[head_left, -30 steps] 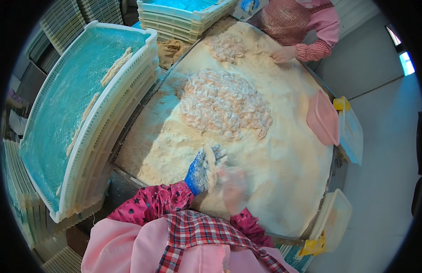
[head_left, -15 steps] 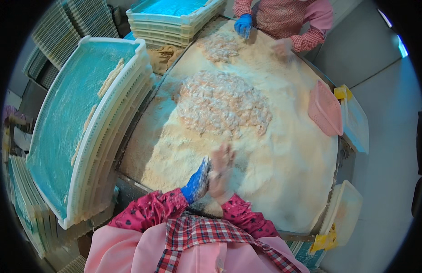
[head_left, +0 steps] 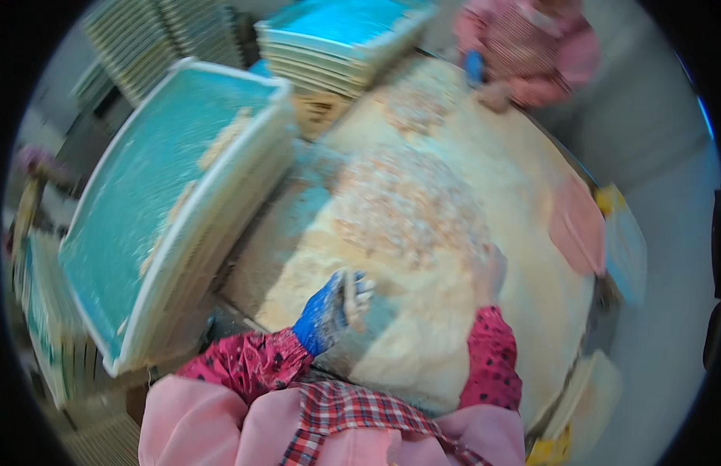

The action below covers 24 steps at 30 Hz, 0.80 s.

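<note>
My left hand (head_left: 329,311), in a blue glove dusted with pale powder, is curled around a pale coated strip of meat (head_left: 354,301), held above the powder-covered table. My bare right hand (head_left: 489,272) reaches to the lower right edge of a big heap of wet pinkish raw meat pieces (head_left: 407,206). Motion smears its fingers, so whether they grip a piece is unclear. Under and around the heap lies a thick bed of pale floury powder (head_left: 446,330).
At left stands a stack of white trays, the top teal-lined tray (head_left: 143,194) bearing a row of coated strips (head_left: 224,140). Another tray stack (head_left: 329,39) rises behind. Across the table is a co-worker (head_left: 531,54) by a smaller meat pile (head_left: 415,107). A pink basket (head_left: 576,225) sits at the right edge.
My hands were together over the powder; now they are apart. The right has swung right and forward to the heap, while the left keeps a strip. The whole view has shifted.
</note>
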Tool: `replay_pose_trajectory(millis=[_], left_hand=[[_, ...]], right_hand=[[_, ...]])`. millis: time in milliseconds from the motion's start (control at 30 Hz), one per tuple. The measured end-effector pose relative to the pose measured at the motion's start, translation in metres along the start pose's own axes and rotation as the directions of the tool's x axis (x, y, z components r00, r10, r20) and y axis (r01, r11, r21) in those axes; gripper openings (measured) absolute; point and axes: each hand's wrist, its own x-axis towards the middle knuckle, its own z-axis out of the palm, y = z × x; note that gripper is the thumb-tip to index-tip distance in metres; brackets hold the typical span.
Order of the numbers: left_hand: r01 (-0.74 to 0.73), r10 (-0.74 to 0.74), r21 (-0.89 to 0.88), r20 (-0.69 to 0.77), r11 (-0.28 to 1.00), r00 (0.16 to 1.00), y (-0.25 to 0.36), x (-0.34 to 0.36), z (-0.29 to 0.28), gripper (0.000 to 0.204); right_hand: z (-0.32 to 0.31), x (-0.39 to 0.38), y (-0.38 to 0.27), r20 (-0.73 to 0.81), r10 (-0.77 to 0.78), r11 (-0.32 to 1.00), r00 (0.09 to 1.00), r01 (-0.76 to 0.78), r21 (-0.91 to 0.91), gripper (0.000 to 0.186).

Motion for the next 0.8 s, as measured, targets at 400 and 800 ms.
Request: replay_pose_trajectory(millis=[400, 800], left_hand=[[-0.026, 0.541, 0.999, 0.007, 0.027, 0.841, 0.349, 0.034, 0.028, 0.049], [-0.309, 0.615, 0.944, 0.312, -0.115, 0.724, 0.266, -0.051, 0.043, 0.058]], right_hand=[[0.001, 0.011, -0.004, 0.209, 0.11, 0.993, 0.972, -0.117, 0.023, 0.028], [-0.056, -0.047, -0.066, 0.41, -0.431, 0.842, 0.804, 0.195, 0.503, 0.02]])
